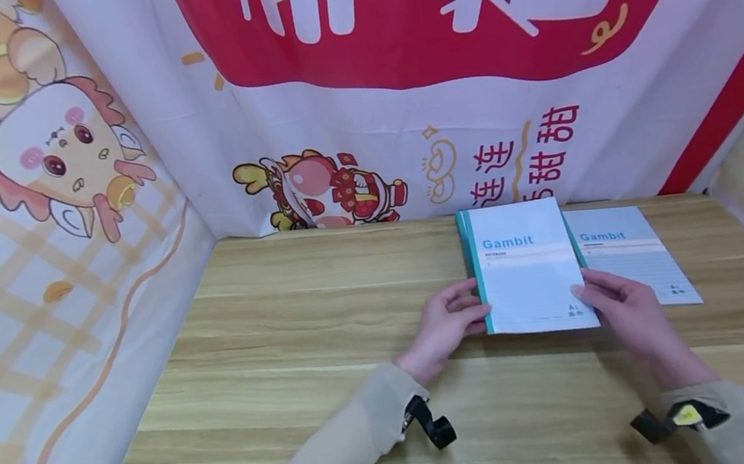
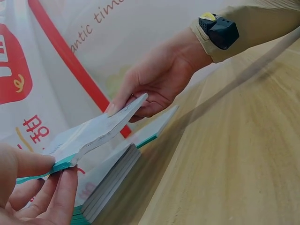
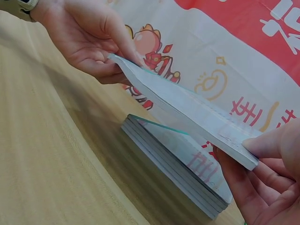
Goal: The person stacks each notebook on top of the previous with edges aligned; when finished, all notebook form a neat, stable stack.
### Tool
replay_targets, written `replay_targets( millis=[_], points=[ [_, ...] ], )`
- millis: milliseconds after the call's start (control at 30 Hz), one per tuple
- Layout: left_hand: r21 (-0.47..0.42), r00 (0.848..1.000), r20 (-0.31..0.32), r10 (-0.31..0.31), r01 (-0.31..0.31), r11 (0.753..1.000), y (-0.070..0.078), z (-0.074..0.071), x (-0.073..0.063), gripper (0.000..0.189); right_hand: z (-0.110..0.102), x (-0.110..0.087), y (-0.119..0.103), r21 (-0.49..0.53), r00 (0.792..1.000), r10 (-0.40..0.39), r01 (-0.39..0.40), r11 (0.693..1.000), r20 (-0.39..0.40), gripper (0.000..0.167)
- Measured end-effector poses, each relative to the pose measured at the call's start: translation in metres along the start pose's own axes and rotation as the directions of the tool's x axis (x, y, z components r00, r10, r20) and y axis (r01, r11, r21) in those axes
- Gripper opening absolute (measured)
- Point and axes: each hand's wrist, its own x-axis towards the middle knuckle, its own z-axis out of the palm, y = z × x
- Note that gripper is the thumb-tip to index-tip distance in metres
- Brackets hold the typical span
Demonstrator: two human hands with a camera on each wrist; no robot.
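Note:
A pale blue notebook (image 1: 530, 274) with a teal spine is held above a stack of similar notebooks (image 3: 173, 168). My left hand (image 1: 444, 324) pinches its spine edge between thumb and fingers. On the opposite edge, near the lower corner, my right hand (image 1: 625, 305) grips it with the thumb on the cover. Both wrist views show a gap between the held notebook and the stack, and the notebook bends slightly. To the right of the stack another notebook (image 1: 633, 254) lies flat on the table, partly covered in the head view.
The wooden table (image 1: 301, 333) ends at a printed cloth backdrop (image 1: 343, 112) behind the notebooks. Another printed cloth (image 1: 44, 342) hangs along the left side. Each sleeve carries a small black camera on a strap.

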Motion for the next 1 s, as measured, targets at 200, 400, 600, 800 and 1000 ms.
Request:
replay_targets(
  millis=[200,400,600,800,1000],
  points=[
    [0.008,1.000,-0.006,-0.016,0.016,1.000,0.004,0.000,0.005,0.047,0.000,0.006,-0.005,-0.031,0.999,0.031,-0.031,0.999,-0.015,0.084],
    [0.033,1.000,-0.022,-0.020,0.020,0.999,0.007,0.000,0.012,0.047,0.000,0.013,-0.007,-0.038,0.999,0.028,-0.029,0.999,-0.039,0.084],
    [0.051,0.999,-0.032,-0.014,0.015,0.999,0.008,-0.002,0.020,0.047,0.000,0.020,-0.009,-0.032,0.999,0.037,-0.038,0.999,-0.035,0.083],
    [0.080,0.999,-0.042,-0.009,0.012,0.997,0.010,-0.003,0.027,0.047,0.000,0.026,-0.012,-0.008,0.998,0.046,-0.046,0.999,-0.040,0.082],
    [0.083,0.998,-0.056,0.000,0.004,0.997,0.011,-0.003,0.034,0.047,0.001,0.032,-0.012,-0.010,0.998,0.035,-0.036,0.999,-0.057,0.081]
  ],
)
